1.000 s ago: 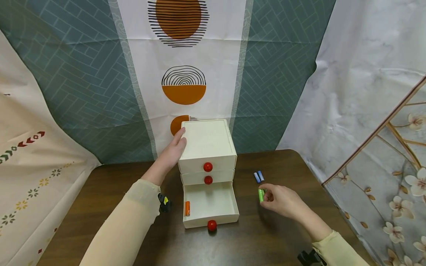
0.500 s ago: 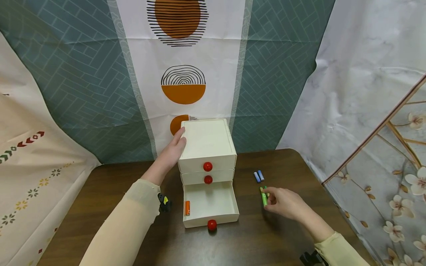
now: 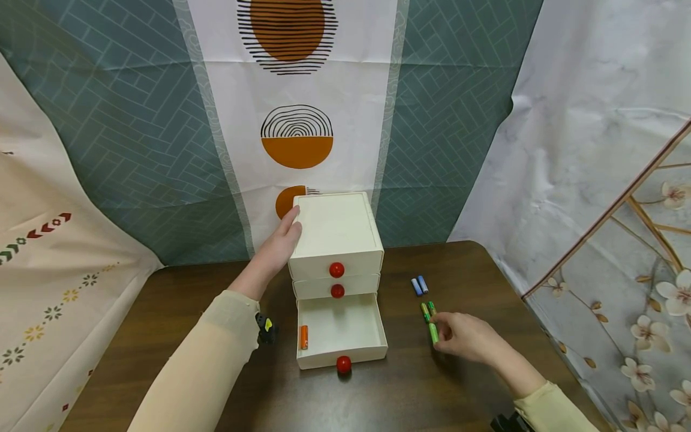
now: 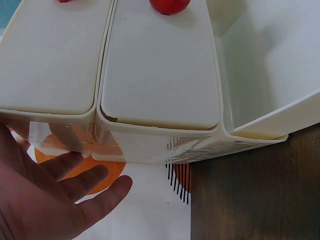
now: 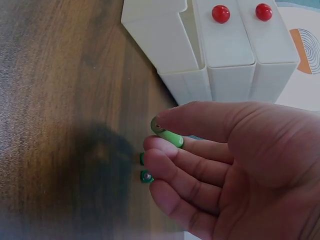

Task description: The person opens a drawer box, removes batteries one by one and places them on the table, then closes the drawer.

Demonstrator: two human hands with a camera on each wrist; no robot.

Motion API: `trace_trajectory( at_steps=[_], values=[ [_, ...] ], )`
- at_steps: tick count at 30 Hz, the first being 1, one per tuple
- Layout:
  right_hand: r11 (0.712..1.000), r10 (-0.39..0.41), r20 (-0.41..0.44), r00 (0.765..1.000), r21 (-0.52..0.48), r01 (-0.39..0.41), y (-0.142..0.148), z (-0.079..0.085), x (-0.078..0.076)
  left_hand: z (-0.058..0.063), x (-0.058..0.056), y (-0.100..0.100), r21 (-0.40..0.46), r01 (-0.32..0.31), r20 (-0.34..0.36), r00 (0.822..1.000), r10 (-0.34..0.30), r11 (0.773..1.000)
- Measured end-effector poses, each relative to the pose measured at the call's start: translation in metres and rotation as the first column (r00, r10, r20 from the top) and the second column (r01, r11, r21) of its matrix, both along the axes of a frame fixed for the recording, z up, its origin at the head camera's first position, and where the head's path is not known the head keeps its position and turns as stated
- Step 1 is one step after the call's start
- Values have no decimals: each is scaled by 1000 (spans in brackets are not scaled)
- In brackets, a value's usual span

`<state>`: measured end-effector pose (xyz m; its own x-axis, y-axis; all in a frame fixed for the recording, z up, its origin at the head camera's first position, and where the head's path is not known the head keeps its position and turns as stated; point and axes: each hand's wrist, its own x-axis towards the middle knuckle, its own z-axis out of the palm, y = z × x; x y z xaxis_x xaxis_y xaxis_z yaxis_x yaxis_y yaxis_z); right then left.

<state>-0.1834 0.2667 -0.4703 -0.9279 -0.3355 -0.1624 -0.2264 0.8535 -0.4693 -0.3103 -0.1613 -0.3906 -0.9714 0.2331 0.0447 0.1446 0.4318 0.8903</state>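
Note:
My right hand [image 3: 466,337] pinches a light green battery [image 3: 433,333] between thumb and fingers, low over the table. Just beyond it lie two darker green batteries [image 3: 425,312]; the right wrist view shows only their ends [image 5: 146,176] behind the fingers. A white cabinet of small drawers [image 3: 337,222] stands at the middle, its bottom drawer [image 3: 345,330] pulled out. Inside that drawer, against the left wall, is an orange battery [image 3: 304,337]. My left hand [image 3: 276,246] rests against the cabinet's upper left side, its fingers fairly straight in the left wrist view.
Two blue batteries [image 3: 417,287] lie side by side, right of the cabinet and behind the green ones. Red knobs [image 3: 337,270] stick out from the drawer fronts. The brown table [image 3: 216,348] meets hanging patterned cloths at its back and sides.
My right hand has drawn the light green battery rightward and toward me, bringing the two darker green batteries into view. The left hand stays at the cabinet.

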Motion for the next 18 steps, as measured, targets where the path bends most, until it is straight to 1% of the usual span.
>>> trace_trajectory(
  at_steps=[10, 13, 18],
  values=[
    [999, 44, 50, 998, -4, -44, 1, -5, 3, 0, -1, 1, 12, -5, 18, 1000, 4, 1000],
    [999, 48, 63, 997, -2, -48, 1, -6, 4, 0, -1, 1, 11, 0, 16, 1000, 0, 1000],
    [999, 39, 57, 998, 10, -39, 1, -9, 5, 0, -1, 0, 18, -6, 22, 1000, 6, 1000]
  ],
)
